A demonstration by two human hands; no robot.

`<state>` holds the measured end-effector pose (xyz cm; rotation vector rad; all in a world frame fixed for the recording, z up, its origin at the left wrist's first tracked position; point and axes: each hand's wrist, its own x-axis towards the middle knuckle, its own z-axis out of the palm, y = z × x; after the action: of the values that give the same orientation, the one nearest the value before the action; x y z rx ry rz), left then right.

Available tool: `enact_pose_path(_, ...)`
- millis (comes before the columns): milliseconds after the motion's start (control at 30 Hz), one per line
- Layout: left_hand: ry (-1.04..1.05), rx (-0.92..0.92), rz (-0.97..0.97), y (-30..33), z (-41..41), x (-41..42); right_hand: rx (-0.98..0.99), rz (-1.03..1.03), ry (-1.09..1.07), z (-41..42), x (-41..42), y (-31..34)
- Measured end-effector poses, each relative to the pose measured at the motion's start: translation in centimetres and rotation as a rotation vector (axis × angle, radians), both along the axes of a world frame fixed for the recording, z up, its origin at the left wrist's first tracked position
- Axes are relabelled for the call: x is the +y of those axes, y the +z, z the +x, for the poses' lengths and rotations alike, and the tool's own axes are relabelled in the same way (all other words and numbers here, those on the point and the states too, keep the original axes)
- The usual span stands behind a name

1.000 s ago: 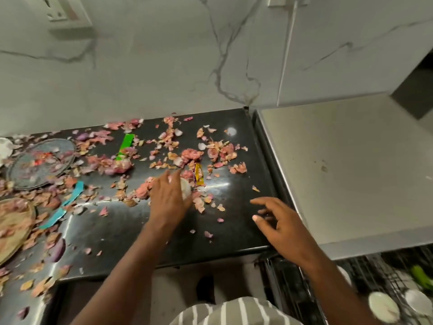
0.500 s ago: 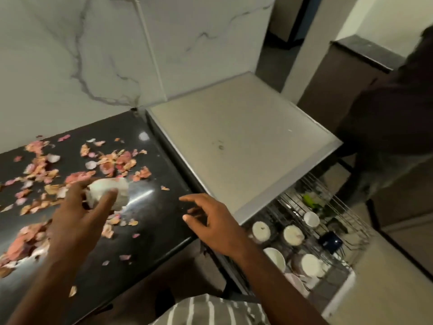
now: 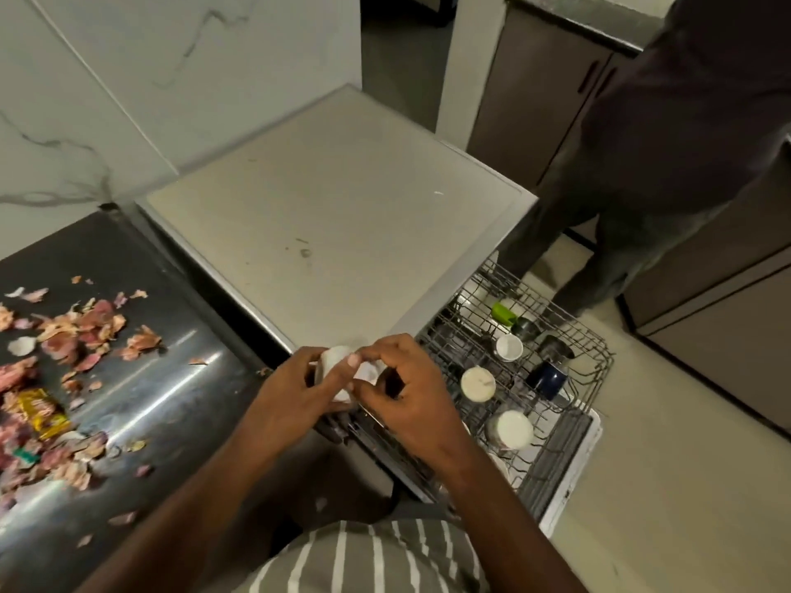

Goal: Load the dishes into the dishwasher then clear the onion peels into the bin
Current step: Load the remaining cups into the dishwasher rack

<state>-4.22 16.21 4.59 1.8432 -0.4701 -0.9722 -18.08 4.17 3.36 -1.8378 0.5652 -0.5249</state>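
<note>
Cup [image 3: 336, 365] sits between my two hands, lying sideways. My left hand [image 3: 287, 393] grips it, my right hand [image 3: 400, 393] pinches its rim. Rack [image 3: 569, 404] lies right, nearer right hand.

White cup [image 3: 338, 370], pink onion peels [image 3: 85, 331], black counter [image 3: 141, 404].

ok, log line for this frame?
phase: loading | left hand + right hand: holding white cup | dishwasher rack: open | onion peels: uncleared
</note>
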Motion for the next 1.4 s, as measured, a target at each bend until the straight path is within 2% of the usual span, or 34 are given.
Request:
enact_pose_path(200,-0.165,-0.196,0.203,0.1,-0.8,-3.9,0.081,0.111,0.058,-1.9,-2.7,-3.2)
enact_pose_path(267,-0.212,-0.186,0.220,0.1,-1.1,-4.6,0.086,0.137,0.060,-2.2,-3.7,-3.5)
enact_pose_path(333,-0.192,-0.086,0.178,0.1,-1.4,-5.0,0.089,0.219,0.051,-2.4,-4.9,-3.7)
enact_pose_path(400,-0.191,-0.060,0.148,0.1,-1.7,-5.3,0.122,0.301,-0.043,-2.8,-6.5,-4.0)
enact_pose_path(533,-0.286,-0.229,0.222,-0.1,-1.3,-5.1,0.231,0.399,-0.307,-4.5,-11.8,-6.6)
enact_pose_path(733,-0.211,-0.265,0.332,-0.3,-0.8,-3.9,0.523,0.262,-0.437,-4.7,-20.9,-13.2)
enact_pose_path(833,-0.200,-0.274,0.378,-0.2,-0.9,-3.3,0.612,0.225,-0.389,-3.9,-24.5,-17.7)
enact_pose_path(933,-0.158,-0.288,0.391,0.0,-1.1,-2.8,0.631,0.289,-0.359,-2.7,-27.2,-20.5)
enact_pose_path(1133,-0.068,-0.281,0.412,0.3,-0.8,-2.0,0.843,0.154,-0.341,-1.6,-30.3,-25.5)
enact_pose_path(1200,-0.032,-0.276,0.409,0.3,-0.7,-1.7,0.867,0.125,-0.347,-1.1,-30.6,-26.8)
enact_pose_path(1400,-0.002,-0.281,0.438,0.1,-0.4,-1.2,0.788,0.268,-0.443,-0.5,-31.1,-28.5)
